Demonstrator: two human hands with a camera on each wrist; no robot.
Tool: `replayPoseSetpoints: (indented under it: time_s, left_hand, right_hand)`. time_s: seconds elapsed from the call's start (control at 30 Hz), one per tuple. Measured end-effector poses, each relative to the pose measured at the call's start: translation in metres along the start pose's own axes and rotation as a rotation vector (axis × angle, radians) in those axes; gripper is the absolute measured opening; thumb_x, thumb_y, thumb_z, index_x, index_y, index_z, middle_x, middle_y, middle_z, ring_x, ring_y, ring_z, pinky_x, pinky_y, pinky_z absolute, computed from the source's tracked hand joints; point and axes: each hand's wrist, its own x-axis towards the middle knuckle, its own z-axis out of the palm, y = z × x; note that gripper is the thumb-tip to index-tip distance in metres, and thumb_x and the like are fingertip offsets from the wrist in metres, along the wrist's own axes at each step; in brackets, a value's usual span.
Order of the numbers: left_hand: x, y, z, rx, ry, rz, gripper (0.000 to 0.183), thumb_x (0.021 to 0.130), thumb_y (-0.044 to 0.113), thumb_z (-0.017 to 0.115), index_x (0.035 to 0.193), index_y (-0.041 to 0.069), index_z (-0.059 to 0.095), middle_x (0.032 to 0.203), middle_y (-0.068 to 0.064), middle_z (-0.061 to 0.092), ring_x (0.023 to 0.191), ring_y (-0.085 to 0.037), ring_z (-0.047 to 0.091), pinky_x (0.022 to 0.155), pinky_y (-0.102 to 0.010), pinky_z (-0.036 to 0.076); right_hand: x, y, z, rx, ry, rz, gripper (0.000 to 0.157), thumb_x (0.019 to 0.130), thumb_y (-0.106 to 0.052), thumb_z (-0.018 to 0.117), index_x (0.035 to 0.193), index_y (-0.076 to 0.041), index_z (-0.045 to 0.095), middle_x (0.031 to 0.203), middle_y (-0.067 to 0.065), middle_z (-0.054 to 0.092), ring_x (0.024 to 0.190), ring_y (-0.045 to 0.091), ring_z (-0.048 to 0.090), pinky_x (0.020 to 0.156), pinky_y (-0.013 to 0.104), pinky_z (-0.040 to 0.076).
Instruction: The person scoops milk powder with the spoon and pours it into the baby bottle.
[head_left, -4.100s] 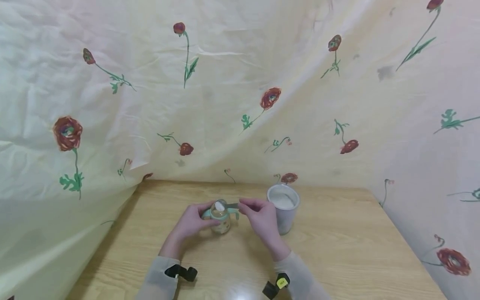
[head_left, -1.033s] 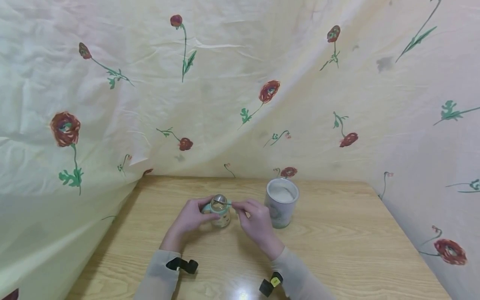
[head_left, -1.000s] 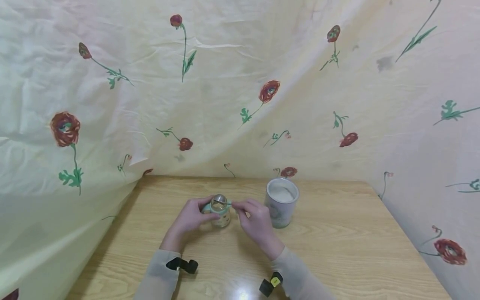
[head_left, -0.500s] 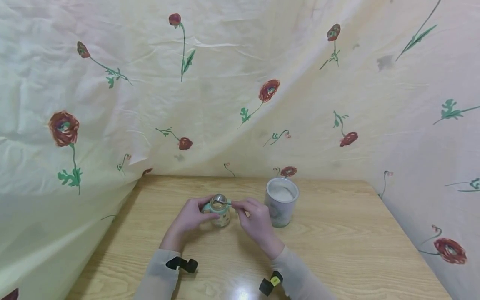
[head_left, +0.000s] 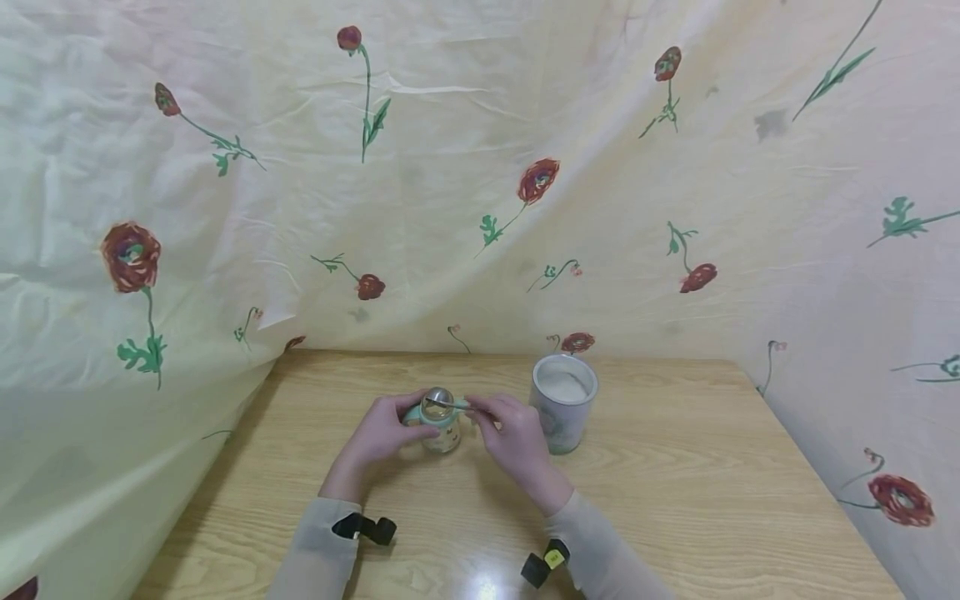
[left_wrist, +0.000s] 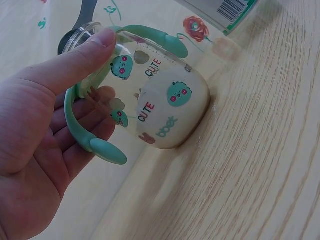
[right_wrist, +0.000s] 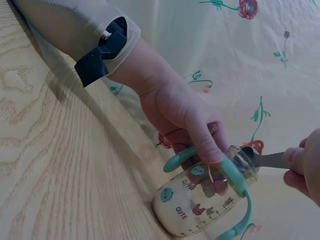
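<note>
My left hand [head_left: 386, 433] grips a clear baby bottle [left_wrist: 155, 100] with green handles by its neck, thumb on the near side and fingers behind. The bottle stands upright on the table, uncapped, with whitish contents in its lower part. Between thumb and fingers, my right hand [head_left: 517, 435] pinches the handle of a grey spoon [right_wrist: 272, 160]. The spoon's bowl sits in the bottle's mouth, turned on its side, and no powder shows on it in the head view. Just right of that hand stands an open can [head_left: 564, 417] of white powder.
The wooden table [head_left: 675, 483] reaches back to a flower-printed cloth [head_left: 450, 208], which hangs behind and at both sides. A black camera [head_left: 384, 532] is strapped to the left wrist and another camera [head_left: 535, 571] to the right.
About four seconds ago the spoon held white powder level over the bottle's mouth; since then its bowl has tipped over there. In the last second only the right hand has shifted slightly.
</note>
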Motion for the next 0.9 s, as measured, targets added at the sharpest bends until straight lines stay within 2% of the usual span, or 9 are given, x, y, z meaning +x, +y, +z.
replayPoseSetpoints:
  time_s: [0.1, 0.37, 0.53, 0.77, 0.9]
  left_hand:
    - [0.0003, 0.0009, -0.0001, 0.006, 0.000, -0.002, 0.072, 0.086, 0.026, 0.093, 0.149, 0.009, 0.063, 0.139, -0.008, 0.071, 0.130, -0.027, 0.066, 0.116, -0.050, 0.048]
    - [0.0007, 0.0003, 0.0001, 0.007, 0.001, -0.006, 0.074, 0.084, 0.026, 0.094, 0.149, 0.010, 0.063, 0.140, -0.005, 0.071, 0.131, -0.025, 0.065, 0.118, -0.049, 0.046]
    - [0.0009, -0.0025, 0.0000, 0.006, -0.002, 0.004, 0.074, 0.084, 0.027, 0.094, 0.149, 0.010, 0.063, 0.140, -0.004, 0.071, 0.130, -0.024, 0.066, 0.118, -0.048, 0.046]
    - [0.0006, -0.0018, -0.0005, 0.009, 0.002, -0.005, 0.074, 0.085, 0.028, 0.094, 0.149, 0.009, 0.063, 0.140, -0.006, 0.070, 0.132, -0.026, 0.064, 0.119, -0.050, 0.045]
    - [0.0000, 0.0013, -0.0012, 0.021, -0.002, -0.003, 0.075, 0.086, 0.027, 0.093, 0.151, 0.008, 0.061, 0.141, -0.008, 0.069, 0.133, -0.027, 0.064, 0.119, -0.051, 0.044]
  right_hand:
    - [0.0006, 0.0008, -0.0018, -0.008, -0.023, 0.023, 0.025, 0.084, 0.005, 0.088, 0.107, 0.001, 0.081, 0.094, 0.009, 0.080, 0.078, 0.016, 0.076, 0.071, 0.017, 0.062]
    - [0.0016, 0.0012, -0.0057, -0.014, -0.085, 0.075, 0.020, 0.085, 0.007, 0.086, 0.101, -0.004, 0.082, 0.093, 0.005, 0.080, 0.079, 0.013, 0.075, 0.071, 0.019, 0.062]
    - [-0.0003, 0.0015, -0.0038, -0.020, -0.052, 0.052, 0.017, 0.086, 0.008, 0.085, 0.100, -0.003, 0.081, 0.092, 0.007, 0.079, 0.079, 0.014, 0.075, 0.071, 0.019, 0.062]
    - [0.0008, 0.0016, -0.0042, 0.001, 0.053, 0.038, 0.017, 0.088, 0.008, 0.083, 0.100, -0.003, 0.081, 0.095, 0.009, 0.080, 0.080, 0.019, 0.076, 0.071, 0.022, 0.064]
    - [0.0021, 0.0027, -0.0047, 0.049, 0.073, 0.083, 0.017, 0.088, 0.008, 0.083, 0.101, -0.003, 0.081, 0.097, 0.008, 0.080, 0.084, 0.019, 0.077, 0.074, 0.020, 0.063]
